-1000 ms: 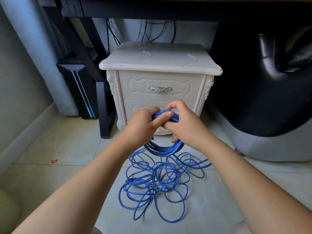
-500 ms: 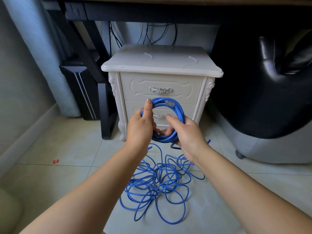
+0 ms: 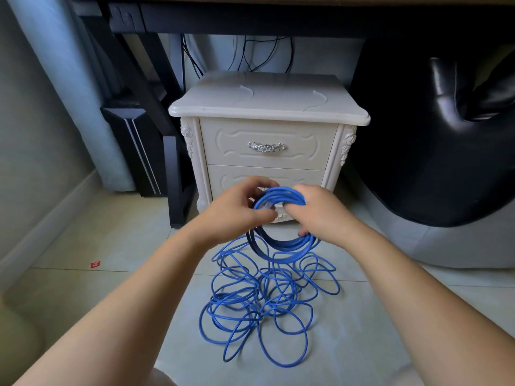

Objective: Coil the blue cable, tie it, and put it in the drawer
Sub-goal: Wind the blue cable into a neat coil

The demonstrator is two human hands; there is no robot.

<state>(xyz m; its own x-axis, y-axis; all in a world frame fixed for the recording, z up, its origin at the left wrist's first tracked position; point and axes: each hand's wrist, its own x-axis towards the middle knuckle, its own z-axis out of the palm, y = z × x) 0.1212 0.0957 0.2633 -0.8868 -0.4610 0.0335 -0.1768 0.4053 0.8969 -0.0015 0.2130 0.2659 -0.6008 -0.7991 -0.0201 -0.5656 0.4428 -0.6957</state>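
I sit on a pale tiled floor [image 3: 83, 296]. At my right side a big black leather seat [image 3: 418, 135] fills the corner, and a dark desk [image 3: 250, 20] crosses above everything. Under the desk, straight before me, stands a white nightstand [image 3: 267, 105]. Its upper drawer [image 3: 267, 129] and lower drawer [image 3: 231, 176] are both closed. To the left of the nightstand, behind a black desk leg, stands a black computer case [image 3: 131, 146].

The blue cable [image 3: 234, 298] lies mostly on the floor between my arms, in many loose and tangled loops. One part of it is already wound into a coil [image 3: 284, 195], which I hold up in front of the lower drawer, above the loose loops.

My left hand [image 3: 237, 213] holds the left side of the coil, with the fingers curled over the strands. My right hand [image 3: 317, 210] grips the right side, and its fingers go through the ring.

On the upper drawer there is a silver handle [image 3: 267, 147]. A small red scrap [image 3: 95, 264] lies on the floor, far to the left.
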